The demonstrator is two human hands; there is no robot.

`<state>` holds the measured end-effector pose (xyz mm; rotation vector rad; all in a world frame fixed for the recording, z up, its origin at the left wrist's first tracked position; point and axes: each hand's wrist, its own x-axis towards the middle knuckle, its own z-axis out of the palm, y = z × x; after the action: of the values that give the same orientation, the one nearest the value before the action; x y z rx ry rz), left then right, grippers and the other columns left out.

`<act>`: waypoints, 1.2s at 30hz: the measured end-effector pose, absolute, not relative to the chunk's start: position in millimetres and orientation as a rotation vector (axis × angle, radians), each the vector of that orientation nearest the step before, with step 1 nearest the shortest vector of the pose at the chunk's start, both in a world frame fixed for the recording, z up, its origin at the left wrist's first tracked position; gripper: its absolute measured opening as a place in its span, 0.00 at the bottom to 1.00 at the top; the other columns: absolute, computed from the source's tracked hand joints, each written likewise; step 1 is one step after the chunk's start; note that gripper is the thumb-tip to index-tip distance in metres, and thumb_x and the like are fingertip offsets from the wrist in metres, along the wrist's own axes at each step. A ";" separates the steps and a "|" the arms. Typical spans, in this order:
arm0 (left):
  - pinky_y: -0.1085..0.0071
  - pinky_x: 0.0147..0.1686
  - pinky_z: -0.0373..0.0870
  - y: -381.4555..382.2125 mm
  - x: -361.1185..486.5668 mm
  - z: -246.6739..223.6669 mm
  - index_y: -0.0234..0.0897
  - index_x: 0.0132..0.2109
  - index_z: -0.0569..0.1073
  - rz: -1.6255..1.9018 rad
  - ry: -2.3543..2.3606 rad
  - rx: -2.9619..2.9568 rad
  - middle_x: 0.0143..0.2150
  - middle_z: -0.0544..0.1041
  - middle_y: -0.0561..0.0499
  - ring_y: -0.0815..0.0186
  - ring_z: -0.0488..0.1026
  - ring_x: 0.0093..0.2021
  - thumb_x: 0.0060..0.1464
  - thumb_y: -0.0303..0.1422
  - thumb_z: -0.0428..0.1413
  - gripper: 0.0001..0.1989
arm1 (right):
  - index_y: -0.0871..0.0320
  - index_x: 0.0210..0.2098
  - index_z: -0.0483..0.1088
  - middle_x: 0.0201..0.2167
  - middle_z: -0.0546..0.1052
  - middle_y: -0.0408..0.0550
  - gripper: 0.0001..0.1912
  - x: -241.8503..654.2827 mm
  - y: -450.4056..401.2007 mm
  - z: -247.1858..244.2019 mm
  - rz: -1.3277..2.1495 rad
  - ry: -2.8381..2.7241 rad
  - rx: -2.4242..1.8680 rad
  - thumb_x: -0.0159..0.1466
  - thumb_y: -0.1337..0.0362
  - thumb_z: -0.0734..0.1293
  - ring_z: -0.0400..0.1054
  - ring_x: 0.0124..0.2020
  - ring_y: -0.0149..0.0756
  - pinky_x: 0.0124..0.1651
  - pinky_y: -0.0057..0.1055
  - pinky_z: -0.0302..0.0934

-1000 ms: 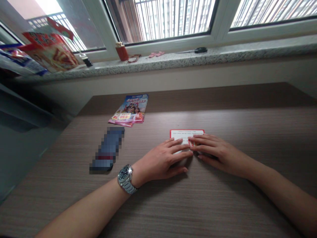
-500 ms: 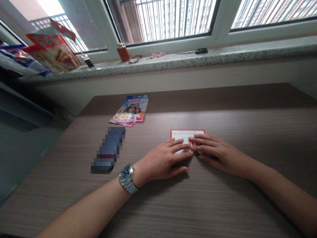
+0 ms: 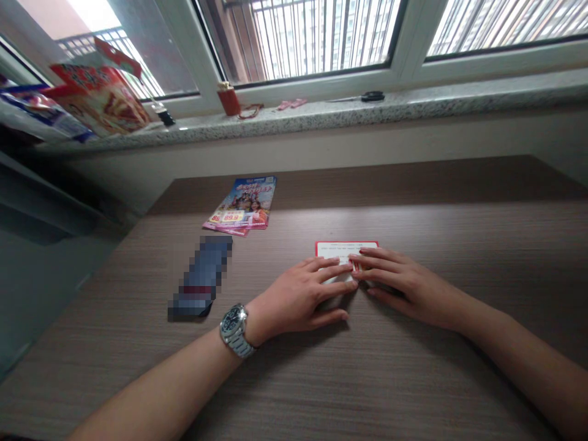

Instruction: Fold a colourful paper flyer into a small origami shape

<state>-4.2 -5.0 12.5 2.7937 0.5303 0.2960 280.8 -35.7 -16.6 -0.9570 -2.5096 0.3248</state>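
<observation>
A white paper with a red border and printed lines [image 3: 337,248] lies flat on the wooden table [image 3: 294,380]; its lower part is covered by my hands. My left hand [image 3: 312,294], with a metal watch [image 3: 236,329] at the wrist, rests on the paper's left part, palm down and fingers stretched out. From the right, my right hand [image 3: 399,278] lies over the paper's right part, its fingers extended. The fingertips of both hands come together near the paper's middle.
Left of my hands lies a blurred-out dark phone-like object [image 3: 202,275]. Beyond it is a small stack of colourful flyers [image 3: 245,202]. On the granite sill [image 3: 321,116] are snack bags [image 3: 101,101], a red lighter-like item [image 3: 228,100] and black-handled scissors [image 3: 372,97].
Almost nothing differs. Both hands stay flat on the paper, and the whole view has shifted very slightly.
</observation>
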 end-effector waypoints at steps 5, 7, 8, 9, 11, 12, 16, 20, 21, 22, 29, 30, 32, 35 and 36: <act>0.53 0.69 0.60 -2.8 -5.9 10.3 0.40 0.63 0.69 0.345 0.515 2.761 0.71 0.63 0.43 0.54 0.62 0.70 0.69 0.45 0.51 0.22 | 0.50 0.60 0.71 0.65 0.71 0.49 0.19 280.6 -35.1 -16.4 0.339 -2.499 -0.957 0.71 0.66 0.64 0.62 0.68 0.46 0.69 0.53 0.59; 0.54 0.68 0.61 -2.2 -6.4 8.8 0.38 0.61 0.69 0.371 0.548 2.733 0.71 0.63 0.42 0.54 0.63 0.69 0.69 0.43 0.51 0.20 | 0.49 0.61 0.71 0.66 0.71 0.48 0.20 281.0 -34.9 -17.0 0.353 -2.498 -0.956 0.70 0.66 0.65 0.62 0.68 0.47 0.69 0.53 0.58; 0.54 0.68 0.61 -2.0 -6.5 8.3 0.37 0.61 0.69 0.376 0.564 2.722 0.70 0.64 0.42 0.55 0.64 0.69 0.69 0.42 0.51 0.20 | 0.48 0.61 0.71 0.66 0.71 0.48 0.21 281.3 -34.8 -17.4 0.359 -2.498 -0.956 0.70 0.66 0.65 0.62 0.68 0.47 0.69 0.53 0.58; 0.54 0.68 0.61 -1.9 -6.5 8.0 0.37 0.61 0.69 0.374 0.569 2.717 0.70 0.65 0.42 0.55 0.65 0.68 0.69 0.42 0.51 0.20 | 0.48 0.61 0.70 0.66 0.71 0.48 0.21 281.7 -34.8 -17.6 0.363 -2.498 -0.954 0.70 0.66 0.65 0.62 0.68 0.47 0.69 0.54 0.58; 0.54 0.68 0.61 -1.8 -6.7 8.1 0.38 0.62 0.69 0.364 0.550 2.727 0.69 0.66 0.42 0.55 0.64 0.68 0.69 0.43 0.51 0.21 | 0.48 0.62 0.70 0.66 0.70 0.48 0.21 282.2 -34.7 -17.8 0.362 -2.501 -0.946 0.70 0.66 0.65 0.61 0.68 0.47 0.69 0.54 0.59; 0.54 0.69 0.60 -1.8 -6.8 8.4 0.39 0.63 0.69 0.357 0.533 2.739 0.70 0.65 0.42 0.54 0.64 0.69 0.69 0.44 0.51 0.22 | 0.49 0.62 0.70 0.66 0.70 0.48 0.21 282.4 -34.7 -17.7 0.359 -2.505 -0.943 0.70 0.66 0.65 0.61 0.68 0.47 0.69 0.54 0.59; 0.53 0.69 0.59 -2.0 -7.5 10.9 0.43 0.65 0.69 0.330 0.482 2.790 0.71 0.62 0.42 0.53 0.62 0.70 0.68 0.45 0.52 0.23 | 0.49 0.63 0.69 0.67 0.69 0.49 0.21 283.0 -34.5 -16.8 0.343 -2.527 -0.941 0.71 0.66 0.64 0.60 0.68 0.46 0.69 0.53 0.58; 0.52 0.69 0.60 -3.4 -7.2 14.1 0.43 0.65 0.70 0.325 0.486 2.801 0.72 0.62 0.41 0.53 0.62 0.70 0.68 0.45 0.52 0.23 | 0.49 0.63 0.69 0.67 0.69 0.49 0.21 283.4 -34.1 -16.3 0.339 -2.530 -0.939 0.72 0.66 0.63 0.60 0.68 0.46 0.69 0.54 0.58; 0.52 0.68 0.60 -3.9 -6.9 14.9 0.43 0.65 0.70 0.323 0.489 2.805 0.71 0.62 0.41 0.53 0.62 0.70 0.68 0.45 0.52 0.23 | 0.49 0.63 0.69 0.67 0.69 0.49 0.21 283.4 -34.0 -16.3 0.338 -2.526 -0.936 0.71 0.66 0.63 0.61 0.68 0.47 0.69 0.54 0.58; 0.53 0.68 0.60 -4.3 -6.4 15.6 0.43 0.65 0.70 0.317 0.493 2.810 0.71 0.62 0.41 0.53 0.62 0.70 0.68 0.45 0.52 0.23 | 0.49 0.63 0.69 0.66 0.70 0.49 0.21 283.3 -33.8 -16.4 0.339 -2.524 -0.935 0.71 0.65 0.64 0.61 0.68 0.47 0.69 0.54 0.58; 0.52 0.68 0.60 -4.6 -4.3 15.7 0.43 0.65 0.70 0.295 0.496 2.833 0.72 0.62 0.42 0.52 0.61 0.70 0.69 0.44 0.51 0.22 | 0.48 0.62 0.70 0.67 0.69 0.48 0.20 283.4 -33.2 -17.0 0.363 -2.522 -0.939 0.71 0.65 0.64 0.60 0.69 0.46 0.69 0.53 0.57; 0.52 0.68 0.60 -4.3 -4.2 15.1 0.43 0.65 0.70 0.292 0.492 2.836 0.71 0.62 0.43 0.52 0.61 0.70 0.69 0.44 0.51 0.22 | 0.48 0.62 0.70 0.67 0.70 0.48 0.20 283.5 -33.2 -17.0 0.367 -2.522 -0.939 0.71 0.65 0.64 0.60 0.69 0.46 0.69 0.54 0.57; 0.50 0.67 0.60 -3.8 -4.0 14.3 0.44 0.65 0.69 0.285 0.496 2.845 0.71 0.63 0.44 0.51 0.61 0.70 0.68 0.45 0.52 0.23 | 0.48 0.62 0.70 0.66 0.70 0.48 0.20 283.6 -33.2 -17.0 0.373 -2.522 -0.943 0.71 0.65 0.64 0.60 0.69 0.46 0.70 0.54 0.57; 0.48 0.66 0.60 -3.5 -3.6 14.4 0.45 0.65 0.69 0.268 0.511 2.850 0.71 0.63 0.44 0.50 0.62 0.69 0.68 0.47 0.52 0.23 | 0.48 0.62 0.70 0.67 0.69 0.48 0.21 283.9 -33.2 -17.1 0.386 -2.516 -0.954 0.71 0.65 0.64 0.60 0.69 0.47 0.70 0.54 0.56; 0.49 0.66 0.60 -3.5 -3.6 14.6 0.44 0.65 0.68 0.260 0.516 2.848 0.71 0.63 0.44 0.50 0.62 0.69 0.68 0.48 0.51 0.24 | 0.48 0.62 0.70 0.67 0.69 0.48 0.21 283.9 -33.1 -17.1 0.391 -2.513 -0.957 0.71 0.65 0.65 0.60 0.69 0.47 0.70 0.54 0.56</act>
<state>-3.6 -3.5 14.6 2.8476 0.5158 0.2597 283.9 -33.1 -17.1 -0.9568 -2.5126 0.3908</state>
